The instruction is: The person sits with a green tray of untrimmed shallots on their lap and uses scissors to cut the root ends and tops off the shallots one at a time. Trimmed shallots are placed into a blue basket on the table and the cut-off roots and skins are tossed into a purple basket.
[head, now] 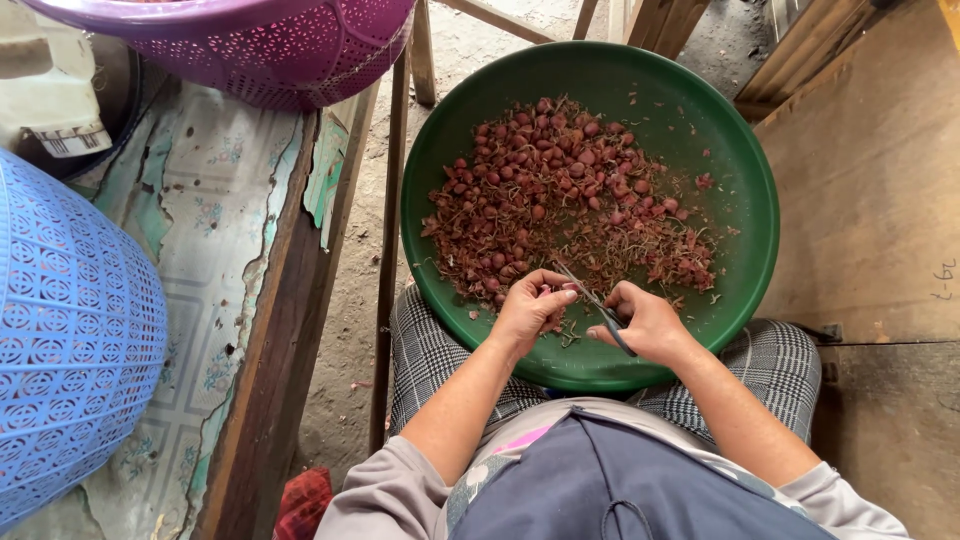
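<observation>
A wide green round tray (745, 215) rests on my lap, holding a heap of small red shallots (545, 185) mixed with dry roots and peelings (670, 255). My left hand (530, 308) is closed around one small shallot at the tray's near edge. My right hand (648, 322) grips a small knife (598, 308), its thin blade pointing up-left toward the shallot in my left hand. The two hands sit close together over the tray's near rim.
A purple perforated basket (270, 45) stands at the top left on a worn wooden bench (255, 330). A blue perforated basket (70, 340) fills the left edge. A wooden board (870, 190) lies to the right. Concrete floor shows between bench and tray.
</observation>
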`<state>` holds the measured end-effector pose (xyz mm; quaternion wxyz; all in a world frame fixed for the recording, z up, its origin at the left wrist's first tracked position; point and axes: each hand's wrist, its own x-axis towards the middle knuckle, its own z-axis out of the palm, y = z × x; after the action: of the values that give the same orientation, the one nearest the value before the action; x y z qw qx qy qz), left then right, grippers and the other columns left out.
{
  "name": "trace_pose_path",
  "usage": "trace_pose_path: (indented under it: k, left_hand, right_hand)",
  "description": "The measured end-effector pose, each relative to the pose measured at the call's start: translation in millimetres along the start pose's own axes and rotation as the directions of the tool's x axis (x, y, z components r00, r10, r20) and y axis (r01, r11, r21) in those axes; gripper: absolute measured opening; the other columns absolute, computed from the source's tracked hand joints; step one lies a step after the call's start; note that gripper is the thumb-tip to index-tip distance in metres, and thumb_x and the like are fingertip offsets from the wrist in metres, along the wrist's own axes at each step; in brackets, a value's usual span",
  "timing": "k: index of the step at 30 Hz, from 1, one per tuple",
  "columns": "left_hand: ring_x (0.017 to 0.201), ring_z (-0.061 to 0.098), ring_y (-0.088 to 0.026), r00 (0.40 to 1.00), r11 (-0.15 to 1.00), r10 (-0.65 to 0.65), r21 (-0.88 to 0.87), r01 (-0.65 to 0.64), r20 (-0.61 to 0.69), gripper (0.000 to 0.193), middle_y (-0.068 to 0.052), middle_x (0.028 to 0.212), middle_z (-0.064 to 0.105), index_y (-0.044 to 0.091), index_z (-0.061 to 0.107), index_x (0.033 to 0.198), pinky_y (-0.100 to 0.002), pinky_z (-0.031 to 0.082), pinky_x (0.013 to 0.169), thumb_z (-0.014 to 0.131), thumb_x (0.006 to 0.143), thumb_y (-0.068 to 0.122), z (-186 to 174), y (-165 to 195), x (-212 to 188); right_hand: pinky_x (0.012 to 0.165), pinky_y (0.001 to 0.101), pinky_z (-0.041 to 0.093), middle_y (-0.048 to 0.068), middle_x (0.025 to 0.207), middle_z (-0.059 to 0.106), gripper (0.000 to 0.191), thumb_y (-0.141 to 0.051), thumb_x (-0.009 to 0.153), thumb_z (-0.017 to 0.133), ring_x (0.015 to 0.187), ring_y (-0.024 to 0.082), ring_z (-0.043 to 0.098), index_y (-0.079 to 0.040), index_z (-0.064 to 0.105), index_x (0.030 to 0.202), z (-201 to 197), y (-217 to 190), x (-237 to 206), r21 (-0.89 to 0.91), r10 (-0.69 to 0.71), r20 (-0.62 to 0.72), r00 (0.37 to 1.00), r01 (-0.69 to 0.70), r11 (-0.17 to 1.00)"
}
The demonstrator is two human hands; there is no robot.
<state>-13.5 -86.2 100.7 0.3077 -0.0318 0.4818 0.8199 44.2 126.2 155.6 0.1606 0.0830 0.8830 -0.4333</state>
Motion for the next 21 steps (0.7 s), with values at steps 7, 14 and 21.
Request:
trace_pose_path:
  k: [7,14,21]
  left_hand:
    - [0.056,0.053,-0.002,0.999,0.998,-0.038,-0.047,0.037,-0.002,0.017,0.001,0.086,0.07,0.004,0.067,0.106,-0.019,0.039,0.045,0.075,0.091,0.008,3,2,-2]
    - [0.055,0.052,-0.004,0.997,0.987,-0.055,-0.146,0.063,0.059,0.022,-0.005,0.095,0.077,0.005,0.067,0.11,-0.019,0.037,0.044,0.068,0.089,0.004,-1,3,-1]
    - [0.06,0.054,-0.005,0.996,0.998,0.056,0.035,-0.058,0.069,0.014,0.002,0.081,0.063,0.006,0.067,0.11,-0.022,0.042,0.047,0.067,0.098,0.011,5,2,-5]
  right_hand:
    - [0.059,0.0304,0.047,0.009,0.07,0.07,0.047,-0.029,0.071,0.09,0.064,0.013,0.058,-0.004,0.064,0.102,1,-6,-2,-0.058,0.058,-0.023,0.998,-0.059,0.997]
    - [0.066,0.0299,0.053,0.01,0.088,0.07,0.059,-0.022,0.074,0.089,0.077,0.014,0.065,-0.003,0.055,0.119,1,9,8,0.278,0.034,-0.092,0.995,-0.007,0.96]
    - [0.081,0.029,0.056,0.007,0.105,0.069,0.051,-0.004,0.08,0.081,0.095,0.014,0.068,-0.003,0.053,0.123,33,-4,20,0.593,-0.353,-0.208,0.912,0.405,0.696]
